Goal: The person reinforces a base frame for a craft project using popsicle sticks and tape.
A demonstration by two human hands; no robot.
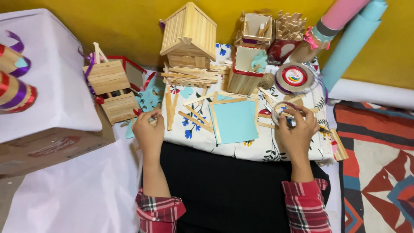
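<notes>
Right fingers curled around a tape roll; left fingers pinching a wooden stick.

Both forearms reach forward from red plaid sleeves pushed back to mid-forearm, wrists bare, the two arms well apart and roughly parallel. The left hand lies back up with its fingers curled inward and the thumb tucked toward the fingertips. The right hand is also back up, its fingers bent and drawn together at the tips in a pinching pose.
</notes>
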